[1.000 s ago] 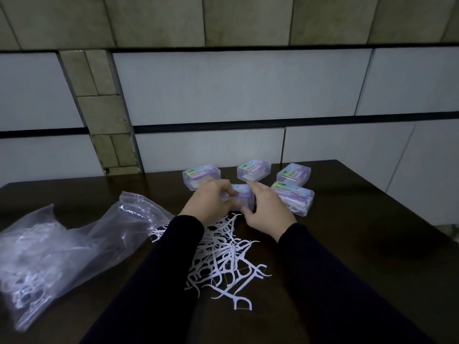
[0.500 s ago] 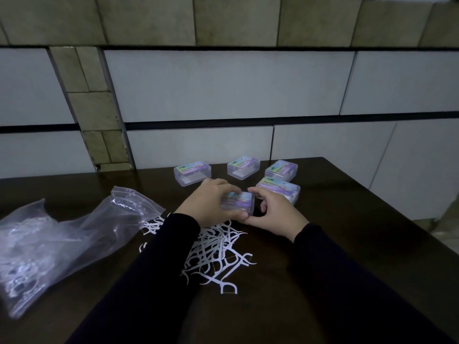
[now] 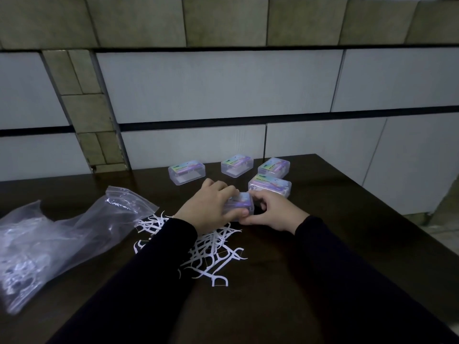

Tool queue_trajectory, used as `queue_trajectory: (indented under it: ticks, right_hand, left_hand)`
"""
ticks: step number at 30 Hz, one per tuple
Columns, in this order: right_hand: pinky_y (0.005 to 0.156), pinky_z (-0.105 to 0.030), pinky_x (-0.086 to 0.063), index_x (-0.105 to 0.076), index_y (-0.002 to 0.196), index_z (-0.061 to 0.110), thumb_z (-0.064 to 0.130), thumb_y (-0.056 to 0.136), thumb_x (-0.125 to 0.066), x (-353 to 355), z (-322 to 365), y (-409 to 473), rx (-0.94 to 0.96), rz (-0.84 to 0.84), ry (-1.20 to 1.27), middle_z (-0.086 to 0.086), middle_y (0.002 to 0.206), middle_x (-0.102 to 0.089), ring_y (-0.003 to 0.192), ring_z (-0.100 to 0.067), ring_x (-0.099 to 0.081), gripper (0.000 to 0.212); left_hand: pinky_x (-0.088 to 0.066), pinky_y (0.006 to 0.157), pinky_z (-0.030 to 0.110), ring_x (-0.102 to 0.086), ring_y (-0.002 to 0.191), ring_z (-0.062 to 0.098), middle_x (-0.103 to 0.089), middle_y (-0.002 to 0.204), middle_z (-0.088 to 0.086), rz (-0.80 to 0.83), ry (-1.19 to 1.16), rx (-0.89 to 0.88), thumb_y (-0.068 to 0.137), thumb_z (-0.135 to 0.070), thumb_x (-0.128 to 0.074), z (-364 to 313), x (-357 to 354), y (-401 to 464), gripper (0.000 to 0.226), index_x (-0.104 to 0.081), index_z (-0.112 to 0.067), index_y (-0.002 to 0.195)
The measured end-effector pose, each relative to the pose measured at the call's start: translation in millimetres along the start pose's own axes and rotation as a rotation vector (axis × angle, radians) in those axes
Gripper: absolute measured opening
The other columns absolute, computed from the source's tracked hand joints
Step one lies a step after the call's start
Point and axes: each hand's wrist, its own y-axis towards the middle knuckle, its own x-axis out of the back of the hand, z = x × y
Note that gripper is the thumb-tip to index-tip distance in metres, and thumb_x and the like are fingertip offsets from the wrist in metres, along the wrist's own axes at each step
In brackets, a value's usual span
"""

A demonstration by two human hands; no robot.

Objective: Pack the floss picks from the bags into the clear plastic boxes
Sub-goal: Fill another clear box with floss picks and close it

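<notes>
Both hands hold one small clear plastic box [image 3: 240,204] just above the dark, shiny worktop [image 3: 323,256]: the left hand [image 3: 208,207] curls its grip over the top and near side, and the right hand [image 3: 275,212] pinches the right end. Its sticker is a soft mix of purple, green and yellow, with writing too small to read. Four more boxes [image 3: 186,172] with rounded corners sit beyond the grip, thin white floss picks [image 3: 213,259] lie tangled below it, and a crinkly see-through bag [image 3: 49,239] lies far to its left.
</notes>
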Motion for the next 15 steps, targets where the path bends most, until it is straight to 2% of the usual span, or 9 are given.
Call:
queue_trajectory:
  ticks: [6,9,12,15]
  right_hand:
    - [0.067,-0.010,-0.030,-0.056,0.122,0.028,0.025,0.084,-0.072,2,1,0,0.002,0.008,0.007,0.022,0.093,-0.048,0.085,0.004,-0.044,0.041]
    - [0.069,-0.010,-0.031,-0.054,0.124,0.026,0.025,0.084,-0.072,2,2,0,0.003,0.014,0.000,0.022,0.095,-0.048,0.091,0.002,-0.045,0.044]
    - [0.071,-0.012,-0.033,-0.050,0.131,0.023,0.027,0.085,-0.071,0,3,-1,0.014,0.020,-0.030,0.019,0.100,-0.045,0.085,0.005,-0.042,0.050]
    - [0.066,-0.009,-0.033,-0.051,0.130,0.022,0.028,0.085,-0.072,0,1,-3,0.015,-0.009,-0.016,0.019,0.096,-0.046,0.083,0.004,-0.043,0.050]
  left_hand:
    - [-0.037,0.089,0.032,-0.034,0.110,0.017,-0.055,0.123,0.001,0.044,0.014,-0.017,0.093,-0.058,-0.039,-4,0,-1,0.046,-0.047,-0.023,0.122]
    - [-0.038,0.084,0.033,-0.041,0.104,0.019,-0.058,0.110,0.001,0.007,-0.023,-0.007,0.096,-0.054,-0.032,-5,1,2,0.040,-0.050,-0.022,0.113]
    - [-0.041,0.077,0.033,-0.049,0.089,0.018,-0.058,0.098,0.004,-0.057,-0.135,0.108,0.093,-0.061,-0.027,-5,5,11,0.052,-0.056,-0.021,0.108]
    - [-0.036,0.072,0.028,-0.048,0.088,0.010,-0.056,0.086,-0.010,-0.064,-0.215,0.061,0.089,-0.064,-0.037,1,3,10,0.043,-0.057,-0.027,0.098]
